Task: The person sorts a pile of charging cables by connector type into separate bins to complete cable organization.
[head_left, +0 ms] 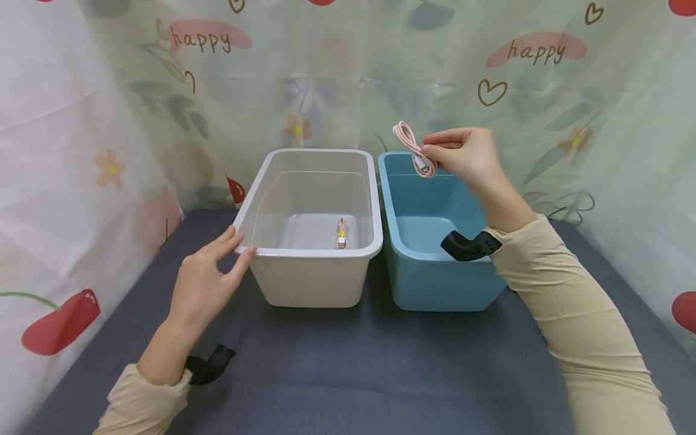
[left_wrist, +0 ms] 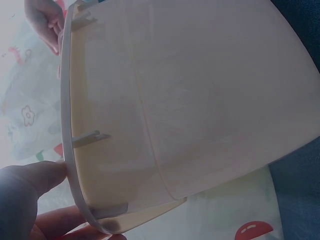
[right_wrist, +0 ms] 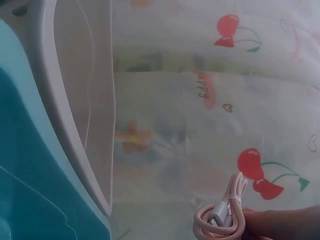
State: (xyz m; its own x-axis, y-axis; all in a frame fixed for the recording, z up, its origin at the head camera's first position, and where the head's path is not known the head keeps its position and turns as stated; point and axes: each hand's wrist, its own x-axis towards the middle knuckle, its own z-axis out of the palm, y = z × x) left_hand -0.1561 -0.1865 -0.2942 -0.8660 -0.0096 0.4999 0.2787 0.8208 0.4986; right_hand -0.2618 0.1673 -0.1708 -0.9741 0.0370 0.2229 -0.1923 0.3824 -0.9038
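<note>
My left hand (head_left: pixel 209 275) holds the near left corner of a white plastic bin (head_left: pixel 310 281), thumb and fingers at its rim. In the left wrist view the thumb (left_wrist: pixel 42 175) meets the rim edge, with fingers around the corner. Inside that bin lies a bundled cable (head_left: pixel 341 235) with a yellow band. My right hand (head_left: pixel 467 154) pinches a coiled pale pink cable (head_left: pixel 413 148) between thumb and fingertips, up above the far part of a blue bin (head_left: pixel 435 287). A light-coloured connector (right_wrist: pixel 220 215) shows on this coil in the right wrist view.
Both bins stand side by side on a dark grey cloth-covered table (head_left: pixel 337 368), their rims close together. A printed curtain (head_left: pixel 359 78) hangs behind them and at both sides. Each wrist wears a black strap mount (head_left: pixel 470 246).
</note>
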